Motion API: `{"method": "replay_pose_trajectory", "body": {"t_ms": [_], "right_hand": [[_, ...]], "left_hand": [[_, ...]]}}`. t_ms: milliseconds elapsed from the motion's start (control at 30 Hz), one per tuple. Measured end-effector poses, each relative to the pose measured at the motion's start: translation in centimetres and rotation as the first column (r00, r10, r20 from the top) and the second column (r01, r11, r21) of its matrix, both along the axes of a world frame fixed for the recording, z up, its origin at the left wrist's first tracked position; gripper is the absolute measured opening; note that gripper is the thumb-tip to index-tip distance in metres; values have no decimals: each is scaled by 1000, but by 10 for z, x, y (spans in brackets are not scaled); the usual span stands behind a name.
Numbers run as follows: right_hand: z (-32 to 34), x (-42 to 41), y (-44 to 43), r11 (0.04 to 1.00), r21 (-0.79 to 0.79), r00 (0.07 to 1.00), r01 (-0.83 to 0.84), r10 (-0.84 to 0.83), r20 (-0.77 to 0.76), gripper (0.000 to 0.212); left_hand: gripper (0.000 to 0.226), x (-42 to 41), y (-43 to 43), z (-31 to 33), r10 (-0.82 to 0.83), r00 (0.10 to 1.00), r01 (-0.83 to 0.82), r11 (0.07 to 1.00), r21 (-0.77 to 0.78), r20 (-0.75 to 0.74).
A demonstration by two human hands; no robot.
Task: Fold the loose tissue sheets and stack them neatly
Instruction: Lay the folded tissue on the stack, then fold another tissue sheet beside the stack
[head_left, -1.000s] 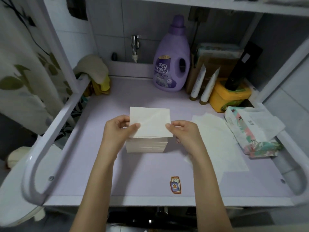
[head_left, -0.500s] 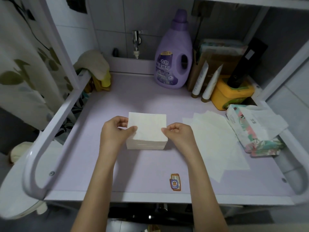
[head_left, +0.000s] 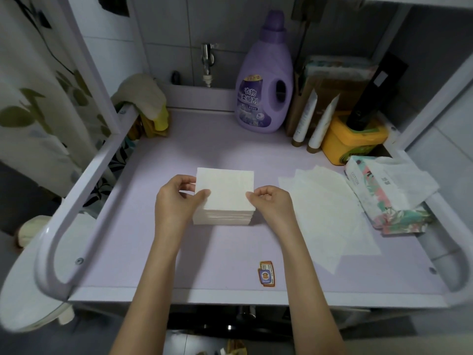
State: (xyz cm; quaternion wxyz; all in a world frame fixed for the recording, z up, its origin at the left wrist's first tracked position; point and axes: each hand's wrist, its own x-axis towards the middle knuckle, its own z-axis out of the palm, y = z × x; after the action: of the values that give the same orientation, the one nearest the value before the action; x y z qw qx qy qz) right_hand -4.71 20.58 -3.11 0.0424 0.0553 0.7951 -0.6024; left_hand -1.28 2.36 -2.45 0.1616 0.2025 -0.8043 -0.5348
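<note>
Head view, looking down on a pale lilac flat desk set inside a white tubular frame. At its middle stands a square stack of folded white tissues, its layers showing along the near side. On it lies the topmost folded white sheet, flat, with its edges roughly level with those below.

The left hand and the right hand meet it from either side. The left fingers are curled at the sheet's left edge with the thumb on top, pinching it. The right fingers are curled too, thumb tip nipping the right edge.

To the right, apart from the stack, lie loose flat white tissue sheets, fanned and overlapping, one corner reaching towards the desk's front. Just beyond them sits a soft floral-printed tissue pack with white paper spilling from its top.

What could go wrong from here, as a judgement:
- Letting go unevenly may drag the thin sheet sideways, since it clings to skin, leaving the stack ragged
- A thumb lifting off may take the upper layer with it and undo the fold
- Pressing or nudging one side could shear the tall, soft stack out of square
- Reaching across for a loose sheet, the right forearm may sweep the fanned pile off the front edge
- Taking one loose sheet may bring two – they overlap closely
</note>
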Motion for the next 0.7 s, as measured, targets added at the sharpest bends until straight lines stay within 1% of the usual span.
{"method": "replay_pose_trajectory", "body": {"t_ms": [167, 233, 300, 333, 367, 400, 433, 467, 500, 533, 567, 600, 633, 700], "right_hand": [[-2, 1, -2, 1000, -8, 1000, 11, -12, -9, 14], [-3, 0, -3, 1000, -10, 999, 9, -10, -34, 16], [-4, 2, -4, 999, -37, 992, 27, -32, -123, 28], [-4, 4, -5, 999, -32, 979, 28, -34, -202, 37], [-4, 5, -6, 1000, 18, 955, 10, -4, -297, 45], [-3, 6, -8, 993, 114, 918, -22, 65, -390, 52], [-3, 7, -10, 967, 247, 879, -56, 165, -447, 56], [-3, 8, -13, 912, 402, 853, -85, 275, -443, 58], [-3, 9, -16, 828, 548, 844, -116, 373, -385, 57], [-5, 10, -19, 738, 659, 846, -149, 441, -302, 55], [-7, 11, -21, 669, 720, 853, -184, 473, -222, 55], [-9, 12, -22, 640, 738, 865, -211, 475, -164, 55], [-10, 12, -22, 643, 731, 877, -229, 463, -132, 57], [-11, 11, -14, 681, 690, 901, -247, 424, -95, 62]], "left_hand": [[35, 2, 3, -1, 15, 1000, -16, 998, -55, -25], [42, 2, 5, -1, 26, 999, -28, 996, -87, -20], [53, 2, 6, -2, 22, 1000, -23, 988, -156, -10], [57, 2, 5, -3, 8, 1000, -13, 974, -225, -24], [58, 2, 5, -4, -22, 998, 0, 942, -337, -63], [55, 2, 6, -4, -82, 991, 21, 880, -475, -107], [50, 1, 7, -5, -165, 978, 56, 795, -604, -127], [48, -1, 9, -6, -247, 964, 108, 710, -696, -102], [52, -2, 12, -6, -306, 951, 180, 644, -744, -35], [60, -3, 13, -7, -337, 940, 252, 601, -758, 45], [68, -4, 14, -10, -350, 928, 321, 581, -748, 126], [72, -6, 14, -13, -352, 916, 373, 574, -729, 192], [72, -7, 13, -17, -350, 907, 404, 575, -711, 233], [64, -9, 13, -19, -350, 900, 429, 603, -673, 259]]}}
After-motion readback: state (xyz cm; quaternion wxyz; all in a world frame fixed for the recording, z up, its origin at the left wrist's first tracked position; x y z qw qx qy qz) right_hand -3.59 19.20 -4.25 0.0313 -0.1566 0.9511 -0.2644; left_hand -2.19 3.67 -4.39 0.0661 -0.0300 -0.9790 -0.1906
